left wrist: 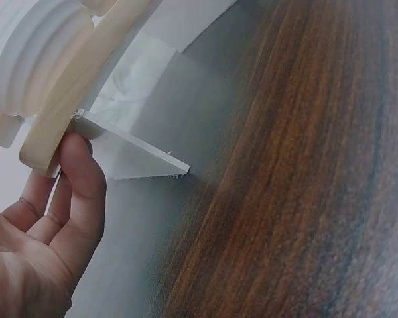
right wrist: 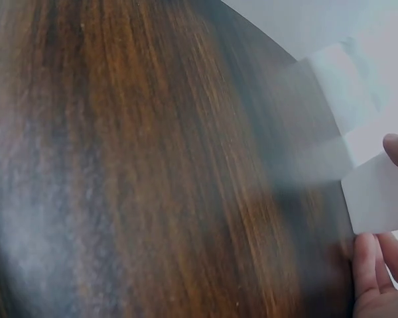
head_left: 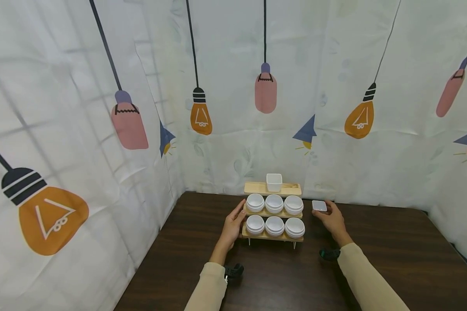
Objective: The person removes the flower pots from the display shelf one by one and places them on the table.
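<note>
A wooden tiered stand [head_left: 273, 237] stands on the table, with round white bowls [head_left: 274, 224] in rows of three on its two lower tiers. One square white cup [head_left: 274, 182] sits on the top tier. At the stand's left side is my left hand [head_left: 231, 224]; in the left wrist view, its curled fingers [left wrist: 85, 179] grip the end of a wooden tier [left wrist: 73, 93]. My right hand [head_left: 333, 219] holds another square white cup [head_left: 319, 206] just right of the stand. In the right wrist view, thumb and fingers pinch that cup [right wrist: 378, 199], which is partly cut off.
The dark wooden table [head_left: 389, 250] reaches back to a white curtain [head_left: 225, 147] printed with hanging lamps. Thin pale legs [left wrist: 136, 147] hold the stand's tier above the tabletop. Each wrist wears a dark strap [head_left: 329, 254].
</note>
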Motion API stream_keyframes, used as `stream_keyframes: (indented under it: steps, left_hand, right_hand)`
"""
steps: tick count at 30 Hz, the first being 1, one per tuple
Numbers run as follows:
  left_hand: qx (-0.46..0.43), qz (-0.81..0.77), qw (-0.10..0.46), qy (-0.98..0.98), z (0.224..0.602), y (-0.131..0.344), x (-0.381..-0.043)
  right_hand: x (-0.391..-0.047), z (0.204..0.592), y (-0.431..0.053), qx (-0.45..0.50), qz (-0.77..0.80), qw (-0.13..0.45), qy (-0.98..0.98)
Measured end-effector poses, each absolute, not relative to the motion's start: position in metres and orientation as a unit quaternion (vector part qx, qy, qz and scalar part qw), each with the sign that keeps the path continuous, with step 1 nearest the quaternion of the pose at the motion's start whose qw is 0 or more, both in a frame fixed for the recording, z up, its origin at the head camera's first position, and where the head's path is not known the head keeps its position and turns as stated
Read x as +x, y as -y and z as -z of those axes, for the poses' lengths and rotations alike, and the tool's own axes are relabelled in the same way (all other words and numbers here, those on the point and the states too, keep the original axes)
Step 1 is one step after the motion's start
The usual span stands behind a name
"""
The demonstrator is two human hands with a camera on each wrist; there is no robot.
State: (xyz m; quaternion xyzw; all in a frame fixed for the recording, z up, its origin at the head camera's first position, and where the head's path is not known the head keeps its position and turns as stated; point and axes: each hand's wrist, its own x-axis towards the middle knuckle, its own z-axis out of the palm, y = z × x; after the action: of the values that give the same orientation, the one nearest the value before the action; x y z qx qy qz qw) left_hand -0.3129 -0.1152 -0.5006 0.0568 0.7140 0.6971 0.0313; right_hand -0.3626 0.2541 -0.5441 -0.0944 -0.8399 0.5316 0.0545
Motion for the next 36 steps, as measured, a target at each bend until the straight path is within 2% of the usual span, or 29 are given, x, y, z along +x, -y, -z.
stream_keyframes:
  steps: [6, 11, 19, 26, 31, 36]
  left_hand:
    - [0.051, -0.699, 0.029, -0.713, 0.524, 0.115, -0.327]
    - [0.049, -0.698, 0.02, -0.714, 0.529, 0.11, -0.328]
    - [0.052, -0.696, 0.009, -0.716, 0.527, 0.107, -0.327]
    - [0.054, -0.698, 0.001, -0.714, 0.524, 0.11, -0.325]
    - [0.055, -0.691, -0.008, -0.72, 0.527, 0.111, -0.328]
    - [0.054, -0.683, -0.013, -0.728, 0.527, 0.112, -0.328]
  right_hand:
    - [-0.355, 0.543, -0.259, -0.085, -0.552, 0.036, 0.829]
    - [-0.344, 0.54, -0.265, -0.083, -0.562, 0.032, 0.823]
    - [-0.33, 0.531, -0.265, -0.124, -0.567, 0.074, 0.811]
    - [-0.32, 0.512, -0.255, -0.137, -0.582, 0.134, 0.79]
    - [-0.314, 0.494, -0.242, -0.112, -0.594, 0.173, 0.778]
    - [-0.309, 0.473, -0.227, -0.074, -0.597, 0.188, 0.776]
